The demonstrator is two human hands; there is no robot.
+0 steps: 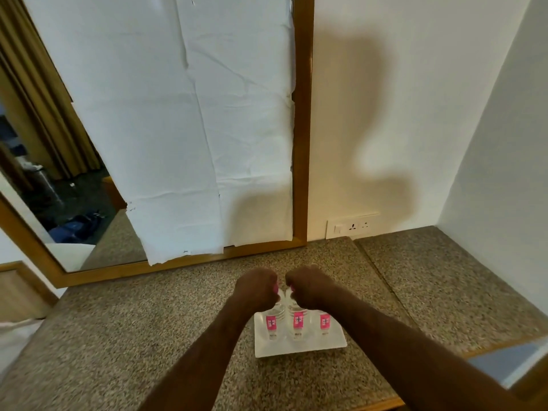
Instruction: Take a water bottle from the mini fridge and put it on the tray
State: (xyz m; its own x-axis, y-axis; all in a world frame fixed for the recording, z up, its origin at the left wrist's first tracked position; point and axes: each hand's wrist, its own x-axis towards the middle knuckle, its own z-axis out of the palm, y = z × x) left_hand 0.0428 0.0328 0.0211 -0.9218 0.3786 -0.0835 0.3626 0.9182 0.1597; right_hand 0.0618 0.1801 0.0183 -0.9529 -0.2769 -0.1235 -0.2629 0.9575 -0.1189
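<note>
Three water bottles stand upright on a white tray [299,350], long axes vertical, caps pointing up toward the camera, pink labels facing near. They sit in one row running left to right: left bottle [271,323], middle bottle [297,321], right bottle [325,321]. Bottles are clear plastic, just beside each other, none tipped. Pink caps show at the tops of the left and middle ones; right bottle's top is hidden behind the right forearm.

Left hand [257,287] is curled into a fist over the top of the left bottle, fingers wrapped around its neck and cap area. Right hand [308,287] is closed the same way over the top of the middle bottle. Knuckles of the two hands nearly meet, a sliver of pink between them. Both forearms reach in from the near edge, bare.

Tray count: one, rectangular, lying flat on a speckled granite counter [133,336], right of centre. A seam splits the counter slab on the far right.

Far side: a wood-framed mirror [302,143] largely covered by one white sheet [189,129], creased. One wall socket plate [353,226] sits low on the cream wall, right of the frame. Mini fridge is not in view
</note>
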